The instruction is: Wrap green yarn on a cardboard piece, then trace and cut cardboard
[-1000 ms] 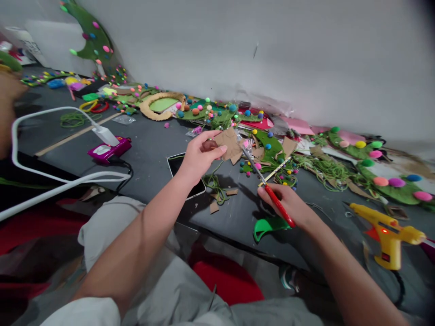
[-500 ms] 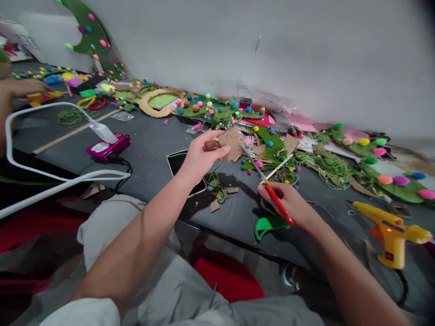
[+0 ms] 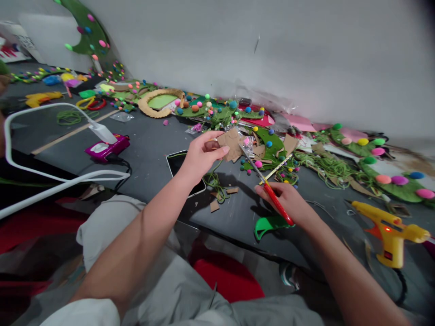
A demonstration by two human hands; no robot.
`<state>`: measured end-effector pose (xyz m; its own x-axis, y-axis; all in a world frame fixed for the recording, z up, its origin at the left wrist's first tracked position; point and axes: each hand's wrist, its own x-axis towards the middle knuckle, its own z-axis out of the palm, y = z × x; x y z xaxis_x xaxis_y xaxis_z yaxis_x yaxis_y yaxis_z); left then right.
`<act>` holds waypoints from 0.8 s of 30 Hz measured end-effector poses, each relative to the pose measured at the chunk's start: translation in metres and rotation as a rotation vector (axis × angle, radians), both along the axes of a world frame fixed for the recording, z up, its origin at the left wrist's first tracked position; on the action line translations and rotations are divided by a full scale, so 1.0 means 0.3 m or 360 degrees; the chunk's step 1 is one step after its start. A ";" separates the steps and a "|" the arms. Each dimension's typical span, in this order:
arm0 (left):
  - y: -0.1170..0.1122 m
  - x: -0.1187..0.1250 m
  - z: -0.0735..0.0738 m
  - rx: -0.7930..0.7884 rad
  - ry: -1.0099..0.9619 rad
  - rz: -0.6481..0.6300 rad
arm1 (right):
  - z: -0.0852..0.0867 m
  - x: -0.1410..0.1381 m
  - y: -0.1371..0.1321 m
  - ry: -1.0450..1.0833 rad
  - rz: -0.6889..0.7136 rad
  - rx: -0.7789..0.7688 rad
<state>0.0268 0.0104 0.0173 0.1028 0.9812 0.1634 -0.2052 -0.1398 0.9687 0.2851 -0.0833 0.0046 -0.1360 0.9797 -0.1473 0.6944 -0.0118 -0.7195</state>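
My left hand (image 3: 200, 156) pinches a brown cardboard piece (image 3: 231, 144) above the dark table (image 3: 149, 149). My right hand (image 3: 288, 203) is closed round the red handles of scissors (image 3: 263, 181), whose metal blades point up and left into the cardboard's right edge. A dark phone (image 3: 178, 165) lies flat under my left wrist. Small cardboard scraps (image 3: 215, 206) and green string (image 3: 215, 183) lie on the table below the cardboard. A green felt piece (image 3: 268, 225) sits at the table edge under my right hand.
A yellow glue gun (image 3: 390, 226) with a lit lamp stands at the right. A pink glue gun (image 3: 107, 148) and a white cable (image 3: 41, 181) are at the left. Green felt shapes with coloured pompoms (image 3: 272, 142) and a cardboard ring (image 3: 159, 103) line the wall.
Another person's hand at the far left has drawn back, leaving a yellow glue gun on the table. My hands, the cardboard and the scissors have barely shifted.
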 end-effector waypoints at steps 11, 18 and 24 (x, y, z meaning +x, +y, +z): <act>0.006 -0.003 -0.007 -0.0029 0.0004 0.0004 | -0.007 -0.013 0.005 -0.0046 -0.0052 0.0039; 0.010 -0.007 -0.016 -0.0055 -0.0021 -0.0025 | -0.022 -0.011 0.003 -0.0055 -0.0066 0.0071; 0.017 -0.044 -0.050 -0.0115 0.0034 -0.0061 | -0.055 -0.003 -0.001 -0.0136 -0.0102 0.0084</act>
